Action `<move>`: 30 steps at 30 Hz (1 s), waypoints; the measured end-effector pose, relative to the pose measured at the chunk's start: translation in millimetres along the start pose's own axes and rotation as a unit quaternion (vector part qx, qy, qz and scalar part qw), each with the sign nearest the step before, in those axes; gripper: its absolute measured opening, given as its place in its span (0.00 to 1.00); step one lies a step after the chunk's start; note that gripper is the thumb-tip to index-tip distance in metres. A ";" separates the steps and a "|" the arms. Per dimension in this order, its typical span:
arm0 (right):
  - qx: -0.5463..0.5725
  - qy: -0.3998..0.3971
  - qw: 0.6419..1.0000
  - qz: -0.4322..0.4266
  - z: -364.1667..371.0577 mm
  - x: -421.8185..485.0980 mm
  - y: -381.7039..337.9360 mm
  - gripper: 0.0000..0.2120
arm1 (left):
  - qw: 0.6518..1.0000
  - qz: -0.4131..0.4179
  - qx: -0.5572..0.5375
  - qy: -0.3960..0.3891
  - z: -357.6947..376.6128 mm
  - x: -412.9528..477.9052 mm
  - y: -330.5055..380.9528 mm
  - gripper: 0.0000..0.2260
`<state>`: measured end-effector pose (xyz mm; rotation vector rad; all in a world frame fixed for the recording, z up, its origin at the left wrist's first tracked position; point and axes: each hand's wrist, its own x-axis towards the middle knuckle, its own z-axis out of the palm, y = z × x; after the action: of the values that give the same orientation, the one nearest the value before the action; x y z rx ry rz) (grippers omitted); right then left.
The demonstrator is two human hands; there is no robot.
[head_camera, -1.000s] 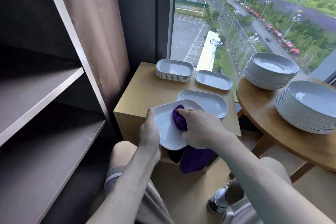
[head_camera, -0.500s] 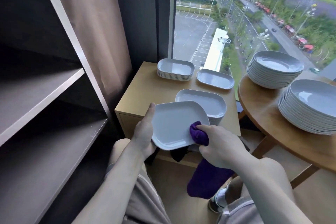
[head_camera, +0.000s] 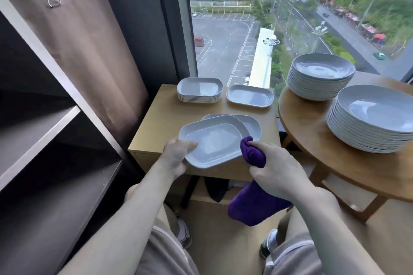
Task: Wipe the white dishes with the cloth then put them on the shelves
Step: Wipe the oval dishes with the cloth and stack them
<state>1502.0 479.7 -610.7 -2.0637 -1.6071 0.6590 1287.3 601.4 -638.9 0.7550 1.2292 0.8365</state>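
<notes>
My left hand [head_camera: 175, 158] grips the left edge of a white rectangular dish [head_camera: 214, 140], thumb on its rim, holding it nearly level above the front of the wooden cabinet [head_camera: 165, 118]. My right hand [head_camera: 277, 172] holds a bunched purple cloth [head_camera: 253, 154] just off the dish's right edge; the cloth's tail hangs below my hand. Under the held dish another white dish [head_camera: 251, 124] rests on the cabinet. Dark empty shelves [head_camera: 40, 138] stand at the left.
A stack of rectangular dishes [head_camera: 200, 90] and a single dish [head_camera: 250, 96] sit at the cabinet's back. Two tall stacks of round plates [head_camera: 320, 76] [head_camera: 375, 118] fill the round wooden table [head_camera: 312, 140] on the right. A brown curtain [head_camera: 89, 47] and the window are behind.
My right hand drew the cloth from the middle of the dish off its right edge. My left hand levelled the dish and raised it slightly.
</notes>
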 end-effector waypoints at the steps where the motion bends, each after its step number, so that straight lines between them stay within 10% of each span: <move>1: 0.005 -0.004 1.000 0.001 -2.2 1.9 1.4 0.31 | 1.000 0.007 0.004 0.004 4.2 4.7 2.4 0.14; 30: 0.115 0.095 0.988 0.041 -2.7 39.1 52.0 0.30 | 0.954 0.104 0.245 0.137 51.7 118.5 1.0 0.15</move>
<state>1551.5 505.8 -644.0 -1.9656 -1.2845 0.6235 1353.2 702.1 -686.2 1.2151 1.6582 0.8329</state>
